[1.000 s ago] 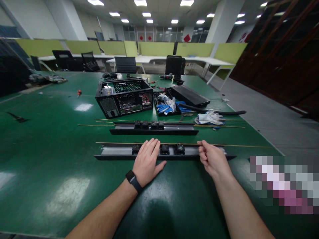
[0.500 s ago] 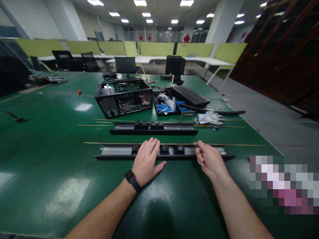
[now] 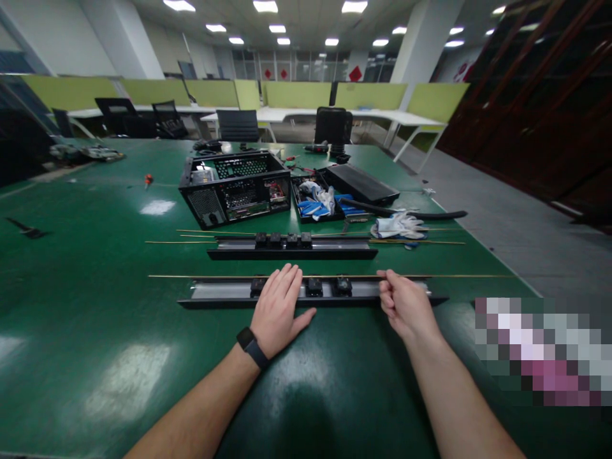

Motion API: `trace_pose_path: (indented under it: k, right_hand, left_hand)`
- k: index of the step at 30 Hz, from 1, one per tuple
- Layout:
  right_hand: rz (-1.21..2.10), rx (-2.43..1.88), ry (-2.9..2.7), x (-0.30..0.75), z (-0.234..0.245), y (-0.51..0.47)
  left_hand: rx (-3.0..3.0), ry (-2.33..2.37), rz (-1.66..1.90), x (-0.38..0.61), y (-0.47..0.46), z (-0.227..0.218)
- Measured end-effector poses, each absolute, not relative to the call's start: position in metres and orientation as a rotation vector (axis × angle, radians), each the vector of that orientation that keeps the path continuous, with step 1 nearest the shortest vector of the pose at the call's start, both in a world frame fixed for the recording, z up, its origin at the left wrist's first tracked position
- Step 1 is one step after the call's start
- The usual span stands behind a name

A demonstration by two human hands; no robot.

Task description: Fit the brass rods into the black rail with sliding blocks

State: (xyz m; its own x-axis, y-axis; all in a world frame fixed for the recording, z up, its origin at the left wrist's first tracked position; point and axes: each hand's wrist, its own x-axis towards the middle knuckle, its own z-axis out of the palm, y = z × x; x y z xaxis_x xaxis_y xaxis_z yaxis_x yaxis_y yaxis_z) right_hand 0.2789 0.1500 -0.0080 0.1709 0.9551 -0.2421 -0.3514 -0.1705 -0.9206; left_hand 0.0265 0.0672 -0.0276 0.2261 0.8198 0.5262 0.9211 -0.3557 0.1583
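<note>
A long black channel with a pale inner strip (image 3: 234,292) lies across the green table in front of me. Black blocks sit in it, among them one block (image 3: 314,287) and another block (image 3: 343,286) right of my left hand. My left hand (image 3: 277,310) rests flat across the channel with fingers stretched, partly covering a block at the left. Along the channel's far edge runs a thin brass-coloured rod (image 3: 169,276), jutting out past both ends. My right hand (image 3: 404,303) is closed in a pinch on this rod, right of the blocks; the fingertips hide the exact contact.
Behind lies a second channel (image 3: 291,254) with several blocks and thin rods. Farther back are an open computer case (image 3: 234,188), a box with blue-and-white gloves (image 3: 318,201), a white glove (image 3: 399,225) and a black panel (image 3: 361,183). A blurred-out patch covers the lower right.
The rod's left end reaches farther left past the channel. My right hand has moved slightly right along it. My left hand stays on the channel; the whole view has shifted a little.
</note>
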Motion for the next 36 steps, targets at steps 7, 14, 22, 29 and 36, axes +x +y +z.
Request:
trace_pose_path:
  k: [7, 14, 22, 29, 36]
  right_hand:
    - [1.438, -1.186, -0.778, 0.271, -0.007, 0.145]
    - [1.321, -1.214, -0.631, 0.280, -0.003, 0.150]
    - [1.383, -1.206, -0.710, 0.273, -0.004, 0.147]
    - [1.433, -1.202, -0.757, 0.273, -0.005, 0.145]
    - [1.290, -1.214, -0.630, 0.280, -0.006, 0.151]
  left_hand:
    - [-2.344, -1.652, -0.779, 0.027, 0.067, -0.027]
    - [-2.326, -1.658, -0.792, 0.026, 0.068, -0.027]
    - [-2.336, -1.645, -0.794, 0.028, 0.068, -0.028]
    - [-2.355, -1.635, -0.783, 0.027, 0.067, -0.027]
    - [-2.328, -1.650, -0.799, 0.027, 0.068, -0.027]
